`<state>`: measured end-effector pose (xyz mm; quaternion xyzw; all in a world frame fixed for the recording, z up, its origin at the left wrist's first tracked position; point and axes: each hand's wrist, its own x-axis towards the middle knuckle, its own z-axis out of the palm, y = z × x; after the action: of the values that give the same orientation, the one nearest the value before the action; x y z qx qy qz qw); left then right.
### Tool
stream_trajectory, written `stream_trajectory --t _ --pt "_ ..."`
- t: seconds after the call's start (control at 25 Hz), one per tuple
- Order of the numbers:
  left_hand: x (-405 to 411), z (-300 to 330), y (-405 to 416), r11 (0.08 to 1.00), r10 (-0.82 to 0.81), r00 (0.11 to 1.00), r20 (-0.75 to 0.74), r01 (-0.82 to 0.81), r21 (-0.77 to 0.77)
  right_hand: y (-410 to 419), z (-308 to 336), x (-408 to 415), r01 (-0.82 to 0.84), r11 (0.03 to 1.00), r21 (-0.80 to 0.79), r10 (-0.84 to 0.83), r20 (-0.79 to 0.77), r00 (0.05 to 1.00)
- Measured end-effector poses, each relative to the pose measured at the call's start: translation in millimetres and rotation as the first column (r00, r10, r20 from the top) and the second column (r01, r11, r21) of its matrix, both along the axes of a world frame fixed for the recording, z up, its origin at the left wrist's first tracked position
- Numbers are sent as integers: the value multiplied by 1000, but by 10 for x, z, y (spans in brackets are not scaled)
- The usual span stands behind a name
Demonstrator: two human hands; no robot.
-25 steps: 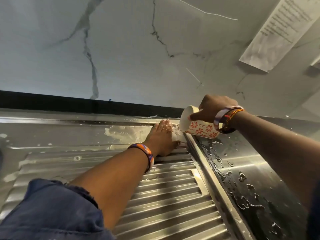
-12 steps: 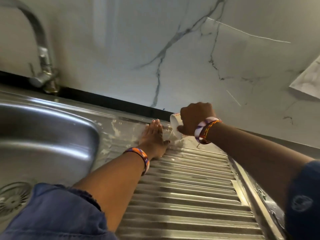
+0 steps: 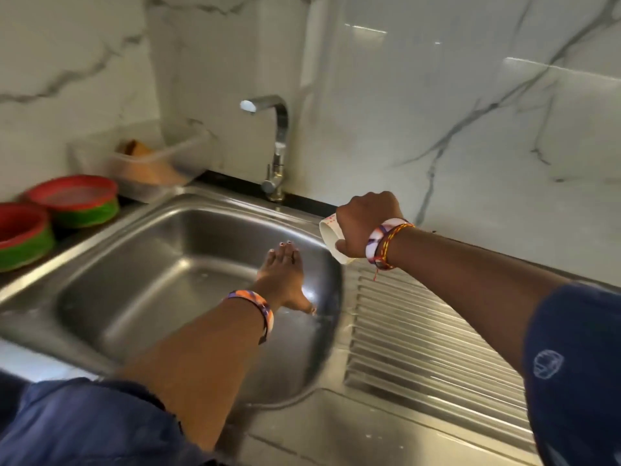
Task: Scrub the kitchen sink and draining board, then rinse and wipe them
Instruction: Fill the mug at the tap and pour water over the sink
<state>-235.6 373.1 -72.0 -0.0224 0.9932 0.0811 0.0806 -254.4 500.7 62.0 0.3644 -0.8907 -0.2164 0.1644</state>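
The sink basin [image 3: 141, 284] lies open across the middle left of the frame, blocked only at its right wall by the flat left hand [image 3: 284, 280]. Along the back edge, upper centre, the tap [image 3: 277, 146] rises, with the right hand [image 3: 366, 227] gripping a cup [image 3: 331, 237] just right of it. At far left two red-and-green bowls [image 3: 50, 213] and a clear container [image 3: 151, 159] crowd the counter, while the ribbed draining board [image 3: 420, 331] at lower right carries nothing.
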Motion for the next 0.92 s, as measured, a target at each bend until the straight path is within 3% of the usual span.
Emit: stream_trajectory --t 0.16,0.24,0.32,0.4,0.44,0.48,0.56,0.68,0.8,0.92 --pt "240 117 -819 990 138 990 4 -137 -44 -584 33 157 -1 992 -122 14 108 994" --pt "197 216 -1172 982 184 983 -13 -184 -48 -809 31 111 109 967 -229 -56 227 972" --pt "46 297 -1480 980 195 978 -70 -198 -27 -973 -62 -14 282 903 -324 -121 437 891" --pt "-193 392 -1683 979 194 975 -110 -185 86 -1087 -254 -138 509 754 -416 -78 713 697" --pt "-346 468 -1741 974 192 974 -119 -174 145 -1152 -363 -176 642 629 -439 5 827 562" --pt "-512 536 -1771 963 203 973 -110 -178 202 -1205 -460 -189 750 501 -432 96 889 447" --pt "-829 656 -1747 918 241 967 -87 -198 344 -1308 -609 -218 871 304 -385 198 920 338" --pt "-1337 744 -1646 739 299 954 13 -240 630 -1438 -814 -306 924 127 -361 312 899 308" --pt "-1651 712 -1602 516 318 941 112 -271 813 -1586 -1017 -408 914 41 -404 317 873 371" --pt "-1685 572 -1744 132 280 884 373 -421 898 -1691 -1169 -488 916 -78 -395 298 867 399"
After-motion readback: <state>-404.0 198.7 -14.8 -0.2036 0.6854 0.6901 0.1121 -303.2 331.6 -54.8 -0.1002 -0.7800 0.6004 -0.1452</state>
